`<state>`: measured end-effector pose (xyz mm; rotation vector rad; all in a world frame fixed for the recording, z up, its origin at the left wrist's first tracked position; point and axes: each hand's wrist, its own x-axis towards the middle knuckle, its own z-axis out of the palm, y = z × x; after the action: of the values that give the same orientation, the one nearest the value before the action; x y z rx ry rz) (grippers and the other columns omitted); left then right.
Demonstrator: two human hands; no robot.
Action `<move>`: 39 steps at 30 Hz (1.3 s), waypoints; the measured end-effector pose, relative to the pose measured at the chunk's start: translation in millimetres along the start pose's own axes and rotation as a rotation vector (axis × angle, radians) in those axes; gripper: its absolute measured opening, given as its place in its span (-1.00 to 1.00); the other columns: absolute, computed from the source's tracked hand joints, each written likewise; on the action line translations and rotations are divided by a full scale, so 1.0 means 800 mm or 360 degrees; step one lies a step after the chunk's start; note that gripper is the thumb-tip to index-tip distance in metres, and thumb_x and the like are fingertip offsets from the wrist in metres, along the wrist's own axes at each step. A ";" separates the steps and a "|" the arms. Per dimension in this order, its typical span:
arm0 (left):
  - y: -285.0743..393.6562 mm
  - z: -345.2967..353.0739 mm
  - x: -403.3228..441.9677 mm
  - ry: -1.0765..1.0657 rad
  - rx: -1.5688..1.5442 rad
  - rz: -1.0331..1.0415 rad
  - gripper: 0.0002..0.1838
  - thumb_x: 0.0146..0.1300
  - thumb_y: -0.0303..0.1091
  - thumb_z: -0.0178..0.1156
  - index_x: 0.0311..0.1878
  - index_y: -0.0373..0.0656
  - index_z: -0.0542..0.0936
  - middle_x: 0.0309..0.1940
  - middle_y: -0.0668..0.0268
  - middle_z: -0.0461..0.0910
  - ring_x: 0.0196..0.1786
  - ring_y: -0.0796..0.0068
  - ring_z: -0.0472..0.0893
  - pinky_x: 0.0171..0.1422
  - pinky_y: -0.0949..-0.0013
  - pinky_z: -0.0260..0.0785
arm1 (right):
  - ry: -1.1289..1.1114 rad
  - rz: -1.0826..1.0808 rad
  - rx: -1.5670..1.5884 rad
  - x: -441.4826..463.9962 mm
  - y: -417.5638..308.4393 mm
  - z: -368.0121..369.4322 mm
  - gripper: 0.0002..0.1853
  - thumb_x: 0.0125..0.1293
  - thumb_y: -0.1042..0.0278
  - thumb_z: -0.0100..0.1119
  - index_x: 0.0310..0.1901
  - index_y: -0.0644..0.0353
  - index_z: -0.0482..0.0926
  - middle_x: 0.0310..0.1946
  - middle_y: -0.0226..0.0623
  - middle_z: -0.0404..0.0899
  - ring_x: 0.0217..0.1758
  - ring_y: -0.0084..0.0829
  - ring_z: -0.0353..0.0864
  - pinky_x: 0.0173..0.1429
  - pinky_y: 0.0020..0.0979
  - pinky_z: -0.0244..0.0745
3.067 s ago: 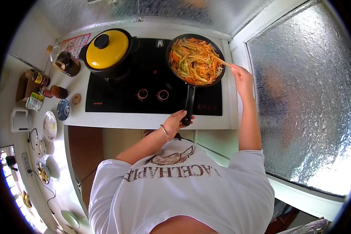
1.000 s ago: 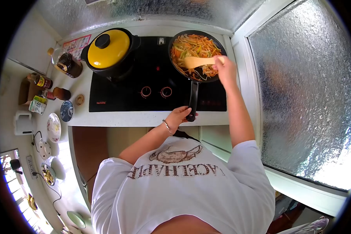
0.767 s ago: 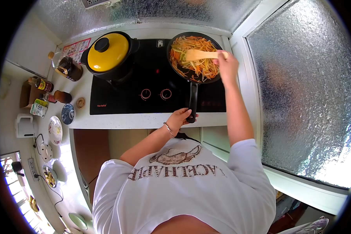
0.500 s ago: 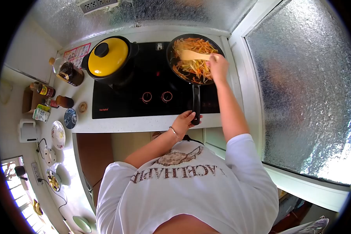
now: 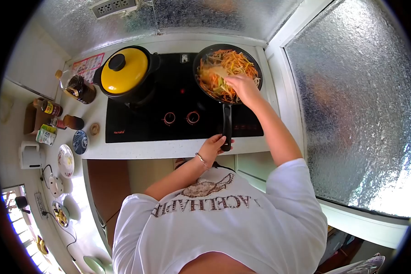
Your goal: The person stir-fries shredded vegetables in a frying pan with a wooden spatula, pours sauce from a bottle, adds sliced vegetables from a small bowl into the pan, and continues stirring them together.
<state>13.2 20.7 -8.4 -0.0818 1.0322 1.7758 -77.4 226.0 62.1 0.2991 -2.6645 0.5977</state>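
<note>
While our left hand (image 5: pixel 212 147) grips the pan (image 5: pixel 250 55) by its handle (image 5: pixel 227 125), our right hand (image 5: pixel 243 86) clutches a spatula (image 5: pixel 214 71)
Shredded food (image 5: pixel 234 62) fills the pan, right of our yellow-lidded pot (image 5: pixel 125 75) (spatula's pretty blurry).

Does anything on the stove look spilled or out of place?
Nothing stands out: the vegetables lie inside the pan, the yellow lid sits on its pot, and no spill shows on the stove.

Left hand (image 5: pixel 212 148) grips pan handle (image 5: pixel 227 123), right hand (image 5: pixel 243 87) a spatula (image 5: pixel 218 71) (blurred)
</note>
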 end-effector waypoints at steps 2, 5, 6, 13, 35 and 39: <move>0.000 0.000 0.002 -0.0001 0.0006 0.0002 -0.69 0.34 -0.28 -0.07 0.02 -0.29 0.37 -0.10 0.19 0.53 -0.10 0.41 0.54 0.06 0.38 0.36 | -0.0203 0.0105 0.0074 -0.007 -0.046 -0.049 -0.80 0.16 0.43 0.08 -0.18 0.26 0.56 -0.31 -0.08 0.57 -0.20 -0.13 0.52 -0.12 -0.24 0.41; -0.005 -0.005 0.007 -0.0009 -0.0017 -0.0011 -0.70 0.34 -0.28 -0.08 0.02 -0.29 0.37 -0.11 0.19 0.54 -0.11 0.42 0.54 0.07 0.37 0.36 | -0.0355 0.0193 0.0084 -0.015 -0.065 -0.070 -0.80 0.15 0.46 0.07 -0.19 0.27 0.55 -0.32 -0.09 0.56 -0.17 -0.14 0.50 -0.11 -0.25 0.40; -0.005 -0.004 0.006 -0.0009 -0.0015 -0.0011 -0.70 0.34 -0.28 -0.08 0.02 -0.29 0.37 -0.11 0.19 0.54 -0.11 0.42 0.54 0.07 0.37 0.36 | -0.0354 0.0193 0.0085 -0.016 -0.058 -0.058 -0.80 0.15 0.46 0.07 -0.19 0.27 0.55 -0.32 -0.09 0.56 -0.17 -0.14 0.50 -0.11 -0.25 0.40; 0.001 0.000 -0.001 0.0035 -0.0009 -0.0015 -0.70 0.33 -0.28 -0.06 0.02 -0.26 0.37 -0.13 0.22 0.55 -0.14 0.44 0.55 0.01 0.39 0.36 | 0.0252 0.0630 0.0266 -0.031 -0.013 -0.067 -0.79 0.21 0.40 0.12 -0.13 0.21 0.57 -0.31 -0.13 0.61 -0.31 -0.38 0.61 -0.22 -0.44 0.47; 0.002 0.003 -0.002 0.0007 0.0027 -0.0046 -0.72 0.33 -0.24 -0.06 0.02 -0.17 0.39 -0.12 0.30 0.56 -0.13 0.49 0.54 -0.03 0.42 0.28 | 0.0516 0.1149 0.0458 -0.019 0.077 -0.098 -0.75 0.18 0.34 0.02 -0.34 0.39 0.57 -0.60 -0.21 0.59 -0.57 -0.49 0.60 -0.41 -0.52 0.46; 0.001 0.001 -0.001 -0.0029 -0.0004 -0.0021 -0.72 0.33 -0.25 -0.06 0.02 -0.18 0.38 -0.13 0.30 0.56 -0.13 0.49 0.54 -0.04 0.43 0.27 | 0.0358 0.1223 0.0187 -0.027 0.089 -0.127 -0.77 0.16 0.40 0.02 -0.38 0.45 0.55 -0.59 -0.17 0.58 -0.58 -0.46 0.59 -0.42 -0.48 0.48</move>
<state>13.3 20.6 -7.0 -0.0741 1.0141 1.7630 -45.2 337.2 111.4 -0.7545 -2.4637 0.9385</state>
